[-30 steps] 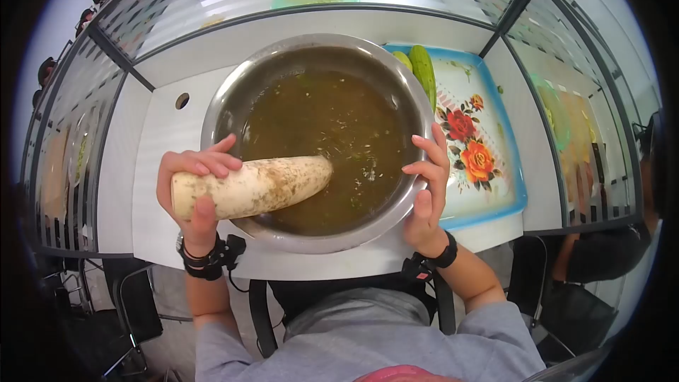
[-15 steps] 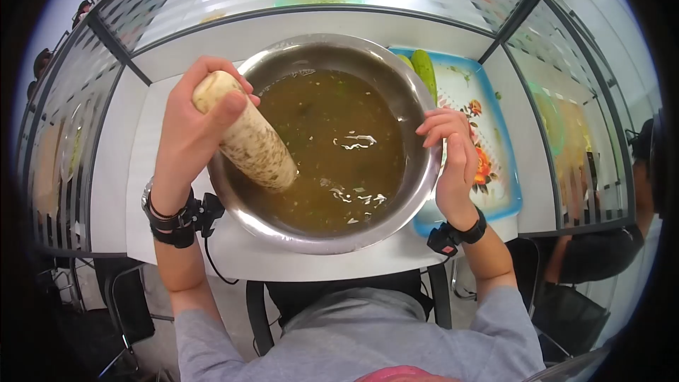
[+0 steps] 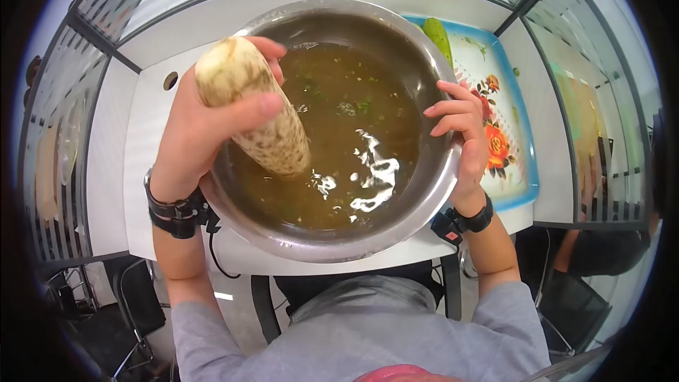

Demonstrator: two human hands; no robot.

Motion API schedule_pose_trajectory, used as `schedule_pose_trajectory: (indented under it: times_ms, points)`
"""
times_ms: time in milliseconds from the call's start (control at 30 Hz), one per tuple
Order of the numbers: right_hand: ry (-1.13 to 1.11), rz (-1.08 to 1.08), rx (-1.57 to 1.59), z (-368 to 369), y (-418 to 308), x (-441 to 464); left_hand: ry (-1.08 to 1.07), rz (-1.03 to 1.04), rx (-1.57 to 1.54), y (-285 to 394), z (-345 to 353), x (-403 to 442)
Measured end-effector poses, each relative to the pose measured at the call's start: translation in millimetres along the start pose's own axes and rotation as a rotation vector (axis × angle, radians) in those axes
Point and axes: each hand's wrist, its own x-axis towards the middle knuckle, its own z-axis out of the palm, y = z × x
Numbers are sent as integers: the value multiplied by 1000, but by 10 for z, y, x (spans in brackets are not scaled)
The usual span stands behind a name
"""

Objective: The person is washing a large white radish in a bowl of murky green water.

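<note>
My left hand (image 3: 219, 117) is wrapped round a thick white radish (image 3: 272, 131) with brown, dirty patches. The radish tilts over the left part of a large steel basin (image 3: 311, 246), its lower end at the murky brown water (image 3: 339, 134). Bits of green float there. My right hand (image 3: 463, 127) grips the basin's right rim, thumb outside and fingers over the edge.
Right of the basin lies a blue-edged tray (image 3: 522, 134) with printed flowers, and a green cucumber-like vegetable (image 3: 438, 39) at its back left. Partitions enclose the table (image 3: 152, 148) at the back and sides. Part of another person (image 3: 608, 251) shows at far right.
The radish has gone from lying nearly level across the left rim to a steep tilt, its held end raised. Most recently it shifted slightly right. My right hand has kept to the basin's right rim.
</note>
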Motion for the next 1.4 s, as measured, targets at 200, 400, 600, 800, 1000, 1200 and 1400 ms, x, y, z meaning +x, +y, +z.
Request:
schedule_pose_trajectory:
  times_ms: [200, 400, 600, 800, 1000, 1200, 1400]
  points:
    - [5, -16, 3, 9, 46, -7, 242, -18, -390, -113, -67, 26]
    - [16, -22, 7, 22, 77, -29, 252, 38, -745, -131, -193, 79]
    - [32, -25, 14, 40, 79, -27, 283, 102, -891, -148, -261, 76]
    - [32, -13, 14, 31, 59, -28, 304, 173, -773, -150, -236, 39]
    - [49, -24, 29, 50, 77, -35, 285, 276, -278, -115, -79, -66]
    - [61, -18, 31, 55, 81, -36, 104, 576, 17, -105, 91, -172]
    - [61, -21, 31, 50, 72, -36, -118, 520, -136, -130, -23, -117]
